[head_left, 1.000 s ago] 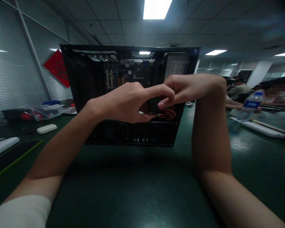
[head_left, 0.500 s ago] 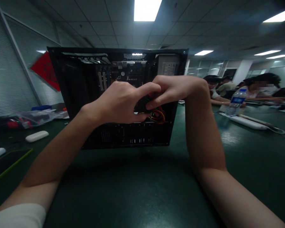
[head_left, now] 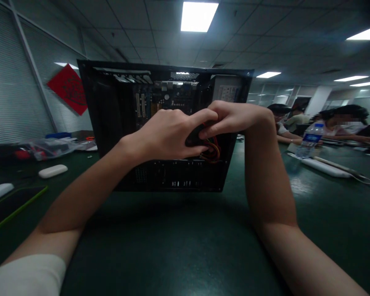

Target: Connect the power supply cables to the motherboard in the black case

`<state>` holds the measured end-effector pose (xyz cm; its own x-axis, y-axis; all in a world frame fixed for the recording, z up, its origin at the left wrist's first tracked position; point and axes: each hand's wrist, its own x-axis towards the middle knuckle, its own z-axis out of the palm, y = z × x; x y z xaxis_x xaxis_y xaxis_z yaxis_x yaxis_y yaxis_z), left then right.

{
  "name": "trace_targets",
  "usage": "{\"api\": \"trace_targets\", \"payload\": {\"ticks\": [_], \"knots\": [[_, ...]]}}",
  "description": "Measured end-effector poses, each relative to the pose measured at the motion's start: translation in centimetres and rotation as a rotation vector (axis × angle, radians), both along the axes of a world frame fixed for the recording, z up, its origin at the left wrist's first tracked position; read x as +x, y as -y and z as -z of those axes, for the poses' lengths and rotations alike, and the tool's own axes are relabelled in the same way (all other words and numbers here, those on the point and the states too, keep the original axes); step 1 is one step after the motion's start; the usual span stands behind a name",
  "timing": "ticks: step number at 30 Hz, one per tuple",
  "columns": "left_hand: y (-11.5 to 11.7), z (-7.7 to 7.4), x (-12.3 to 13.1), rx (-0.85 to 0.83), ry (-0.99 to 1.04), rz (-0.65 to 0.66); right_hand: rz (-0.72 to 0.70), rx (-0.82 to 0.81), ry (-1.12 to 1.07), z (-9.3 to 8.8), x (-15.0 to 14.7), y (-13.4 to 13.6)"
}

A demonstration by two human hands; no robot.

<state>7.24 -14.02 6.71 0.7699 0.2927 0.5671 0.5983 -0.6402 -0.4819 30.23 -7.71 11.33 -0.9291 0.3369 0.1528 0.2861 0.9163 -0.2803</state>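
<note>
Inside the open computer case (head_left: 111, 123) on the table (head_left: 185, 246), I pinch a small black connector (head_left: 195, 137) between my left hand (head_left: 166, 135) and right hand (head_left: 231, 119), gripping its stiff body, not its soft, fragile-looking wires (head_left: 212, 150).

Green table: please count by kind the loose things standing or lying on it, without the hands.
Open computer case: 1
Water bottle: 1
Small white oval object: 1
Clear plastic bag: 1
Total: 4

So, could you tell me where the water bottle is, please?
The water bottle stands on the green table, far right in the head view, right of the open computer case and beside seated people.
</note>
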Motion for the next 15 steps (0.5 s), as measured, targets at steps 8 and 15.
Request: {"api": "trace_targets", "payload": {"ticks": [8, 15], "knots": [[0.4, -0.2, 0.2, -0.036, -0.016, -0.027, -0.064, 0.008, -0.090, 0.2, 0.0, -0.4], [1.0, -0.8, 0.2, -0.060, -0.032, -0.053, -0.042, 0.024, -0.118, 0.2, -0.2, -0.2]]}}
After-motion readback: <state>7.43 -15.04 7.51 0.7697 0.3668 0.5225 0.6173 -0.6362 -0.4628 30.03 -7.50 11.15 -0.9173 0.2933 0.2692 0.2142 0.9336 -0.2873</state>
